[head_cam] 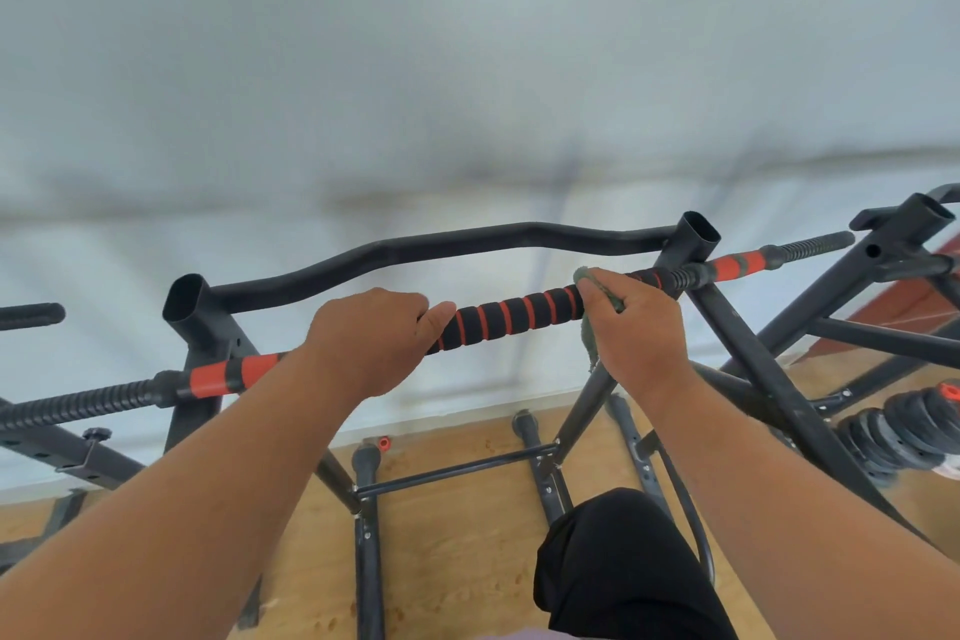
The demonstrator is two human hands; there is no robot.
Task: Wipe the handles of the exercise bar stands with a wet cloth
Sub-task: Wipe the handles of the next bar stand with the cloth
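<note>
The striped foam handle (511, 314) runs from eight to two o'clock. The right hand (631, 322) clamps a green cloth (597, 322) around its two o'clock end; the left hand (371, 335) grips the eight o'clock end, fingers curled over.

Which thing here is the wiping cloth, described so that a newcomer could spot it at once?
Start at the black metal stand with the straight bar across it, wrapped in black foam with orange rings. Both hands grip that bar; look at the right hand. The small grey-green cloth is bunched under its fingers against the foam, a frayed end hanging below: the only soft fabric on the bar.
</note>
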